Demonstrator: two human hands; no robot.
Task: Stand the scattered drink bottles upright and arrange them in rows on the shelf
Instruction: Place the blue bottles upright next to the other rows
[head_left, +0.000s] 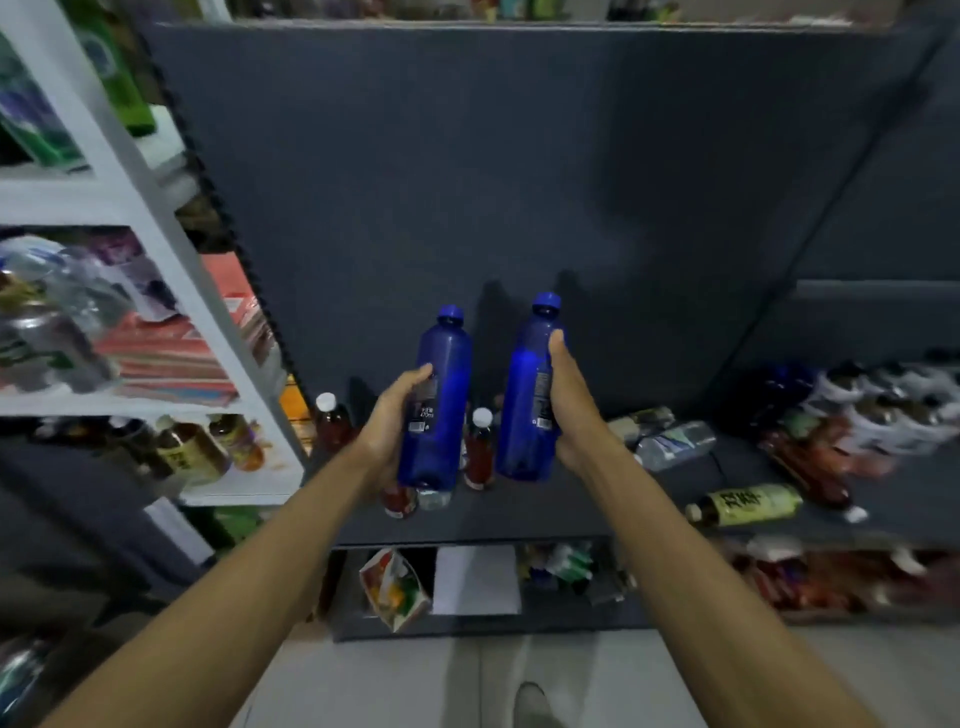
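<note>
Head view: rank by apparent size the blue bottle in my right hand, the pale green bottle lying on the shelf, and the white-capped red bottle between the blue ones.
1. Blue bottle, nearest the camera
2. Pale green bottle
3. Red bottle, partly hidden

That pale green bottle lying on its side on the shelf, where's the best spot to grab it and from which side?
Probably around the labelled middle of the pale green bottle, coming down from above. It lies flat on the shelf with its cap end pointing left, so the round body is exposed on top, and the front is free. The brown bottles lie close behind. Both the left hand and right hand hold blue bottles now.
</note>
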